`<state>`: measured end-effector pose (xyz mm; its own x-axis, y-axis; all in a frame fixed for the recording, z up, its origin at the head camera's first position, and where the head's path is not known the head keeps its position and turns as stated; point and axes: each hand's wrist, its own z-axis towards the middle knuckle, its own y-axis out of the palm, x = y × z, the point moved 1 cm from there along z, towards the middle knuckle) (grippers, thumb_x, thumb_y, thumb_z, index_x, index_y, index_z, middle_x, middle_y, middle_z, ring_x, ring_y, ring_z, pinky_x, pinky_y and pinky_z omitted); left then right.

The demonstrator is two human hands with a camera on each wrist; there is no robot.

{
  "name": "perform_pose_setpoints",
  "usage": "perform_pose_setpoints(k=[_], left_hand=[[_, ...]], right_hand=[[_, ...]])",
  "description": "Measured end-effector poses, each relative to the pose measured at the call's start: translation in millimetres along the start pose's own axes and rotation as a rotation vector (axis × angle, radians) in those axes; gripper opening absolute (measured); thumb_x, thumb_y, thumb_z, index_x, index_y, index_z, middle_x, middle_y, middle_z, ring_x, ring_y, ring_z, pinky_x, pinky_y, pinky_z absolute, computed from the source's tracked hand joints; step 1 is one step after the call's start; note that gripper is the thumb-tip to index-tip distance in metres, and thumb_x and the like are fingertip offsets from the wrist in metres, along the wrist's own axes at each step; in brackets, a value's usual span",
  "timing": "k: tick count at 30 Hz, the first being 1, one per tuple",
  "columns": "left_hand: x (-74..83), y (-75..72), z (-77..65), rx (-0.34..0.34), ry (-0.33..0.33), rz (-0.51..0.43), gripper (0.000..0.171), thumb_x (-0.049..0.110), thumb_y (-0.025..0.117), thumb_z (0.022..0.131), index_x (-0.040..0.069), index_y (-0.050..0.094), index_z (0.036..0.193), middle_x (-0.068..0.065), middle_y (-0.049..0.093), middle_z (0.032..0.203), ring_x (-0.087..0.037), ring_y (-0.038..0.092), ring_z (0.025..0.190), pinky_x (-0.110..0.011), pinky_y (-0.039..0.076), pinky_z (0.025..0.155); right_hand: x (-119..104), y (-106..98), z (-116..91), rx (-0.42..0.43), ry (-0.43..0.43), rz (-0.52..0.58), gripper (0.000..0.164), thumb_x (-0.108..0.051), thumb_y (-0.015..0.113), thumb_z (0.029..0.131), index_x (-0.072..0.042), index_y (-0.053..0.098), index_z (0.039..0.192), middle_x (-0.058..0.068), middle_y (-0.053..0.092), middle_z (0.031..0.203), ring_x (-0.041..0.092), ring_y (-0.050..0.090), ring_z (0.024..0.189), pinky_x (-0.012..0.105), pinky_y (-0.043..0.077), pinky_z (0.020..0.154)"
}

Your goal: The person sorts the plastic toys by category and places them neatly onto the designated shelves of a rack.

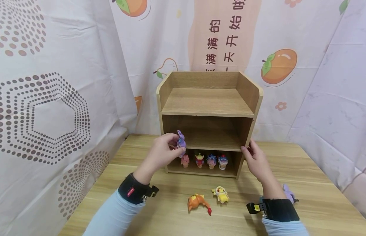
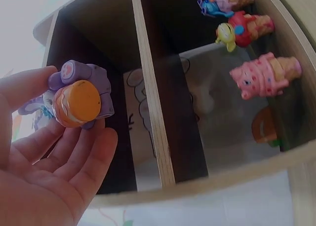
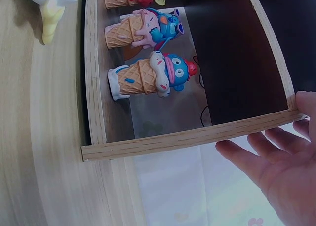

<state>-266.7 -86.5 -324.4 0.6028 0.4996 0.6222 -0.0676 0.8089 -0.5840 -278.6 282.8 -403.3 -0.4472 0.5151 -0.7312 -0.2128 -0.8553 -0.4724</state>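
My left hand (image 1: 163, 151) holds a purple rabbit figurine (image 1: 181, 141) between thumb and fingers at the left front of the shelf's middle level. In the left wrist view its round orange base (image 2: 84, 100) faces the camera. My right hand (image 1: 256, 160) grips the right side panel of the wooden shelf (image 1: 208, 113), thumb at the front edge and fingers along the outer face. On the bottom level stand a pink figurine (image 2: 261, 75), a red figurine with a yellow-green head (image 1: 199, 160) and two blue-headed figurines with ice-cream-cone bases, one of them red-topped (image 3: 153, 74).
On the table (image 1: 135, 203) before the shelf lie an orange figurine (image 1: 196, 201) with a red-tipped tail and a yellow figurine (image 1: 221, 194). A purple figurine (image 1: 288, 193) lies partly hidden behind my right wrist. A printed curtain (image 1: 289, 108) hangs behind.
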Motion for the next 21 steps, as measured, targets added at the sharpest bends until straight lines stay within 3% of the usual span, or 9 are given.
perform_pose_setpoints(k=[8,21], left_hand=[[8.6,18.0,15.4,-0.015,0.024,-0.031,0.023,0.019,0.082,0.086,0.007,0.072,0.103,-0.001,0.066,0.095,-0.013,0.066,0.083,-0.029,0.057,0.072],[9.0,42.6,31.7,-0.019,-0.046,-0.050,0.027,0.024,0.082,0.087,0.008,0.070,0.105,0.000,0.066,0.094,-0.012,0.064,0.082,-0.028,0.055,0.070]], right_hand=[[3,1,1,0.010,-0.009,-0.007,0.054,-0.029,0.047,0.110,-0.011,0.035,0.159,0.027,0.050,0.146,0.041,0.051,0.130,0.009,0.046,0.083],[2,0,-1,0.010,0.004,-0.008,0.054,-0.029,0.047,0.110,-0.012,0.034,0.159,0.026,0.049,0.148,0.042,0.050,0.131,0.017,0.050,0.085]])
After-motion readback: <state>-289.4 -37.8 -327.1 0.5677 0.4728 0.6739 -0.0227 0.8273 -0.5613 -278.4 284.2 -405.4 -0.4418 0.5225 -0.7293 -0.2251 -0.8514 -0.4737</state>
